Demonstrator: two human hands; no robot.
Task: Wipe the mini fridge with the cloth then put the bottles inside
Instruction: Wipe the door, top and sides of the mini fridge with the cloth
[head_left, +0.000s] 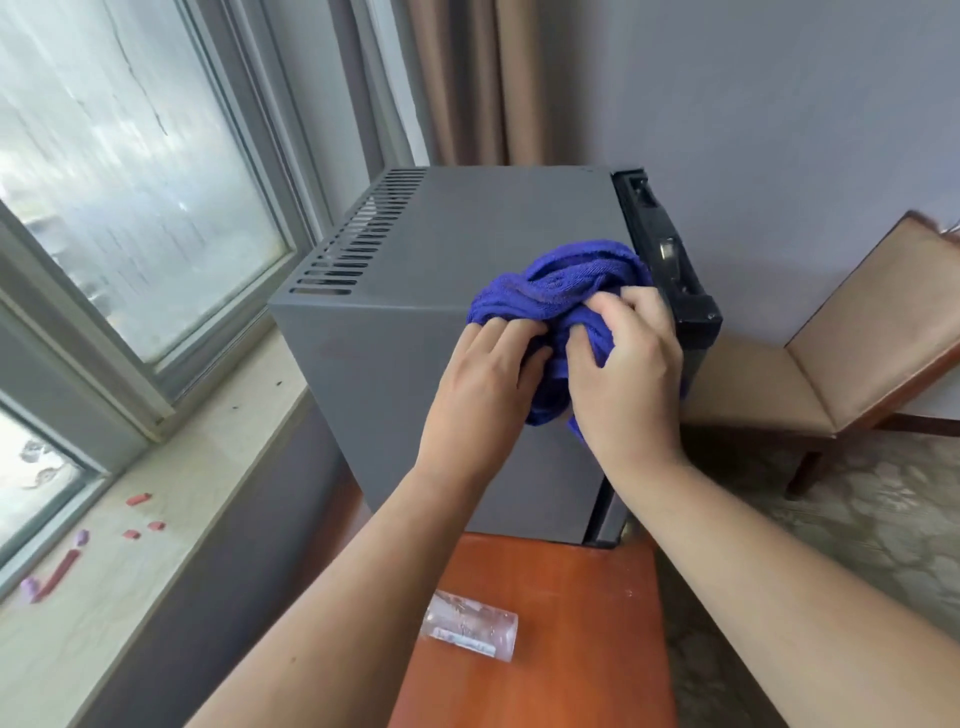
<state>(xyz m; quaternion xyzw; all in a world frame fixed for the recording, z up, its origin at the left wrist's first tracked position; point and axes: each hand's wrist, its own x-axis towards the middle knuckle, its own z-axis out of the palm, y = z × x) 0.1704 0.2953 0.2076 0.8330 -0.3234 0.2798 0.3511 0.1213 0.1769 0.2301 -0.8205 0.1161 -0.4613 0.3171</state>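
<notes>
A grey mini fridge (415, 244) stands on a reddish wooden table (571, 597), its vented back toward the window and its black door edge on the right. A bunched blue cloth (566, 280) lies at the top right edge of the fridge. My left hand (483, 384) and my right hand (623, 364) both grip the cloth, fingers curled into its folds. A clear plastic bottle (470, 626) lies on its side on the table near me, partly hidden behind my left forearm.
A stone window sill (156, 519) runs along the left, with small red and purple bits on it. A tan padded chair (841, 358) stands to the right of the fridge. Curtains hang behind, and patterned carpet covers the floor on the right.
</notes>
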